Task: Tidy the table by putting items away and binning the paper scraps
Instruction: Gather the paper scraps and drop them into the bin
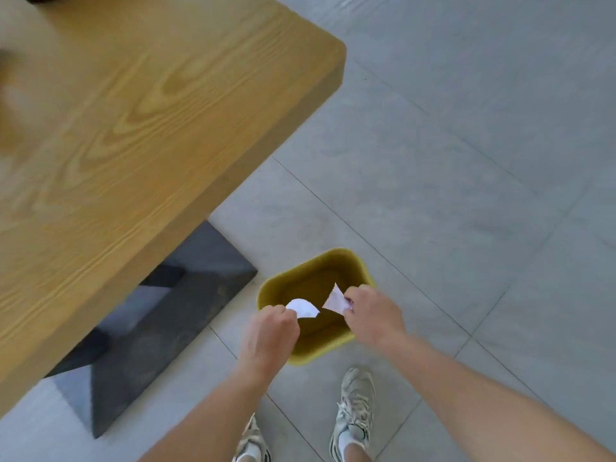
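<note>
A small yellow bin [346, 258] stands on the grey tiled floor beside the table. Both my hands hover over its open top. My left hand [268, 338] pinches one white paper scrap [303, 307], which sticks out to the right over the bin's mouth. My right hand [375, 316] pinches a second white paper scrap [335, 299], pointing up and left. The two scraps are apart, with a small gap between them. The bin's inside looks dark; I cannot tell what lies in it.
The wooden table [140, 121] fills the upper left, its corner near the top centre. Its dark base plate [160, 328] lies on the floor left of the bin. My two feet in pale sneakers [355, 411] stand just behind the bin. Grey tiles spread to the right.
</note>
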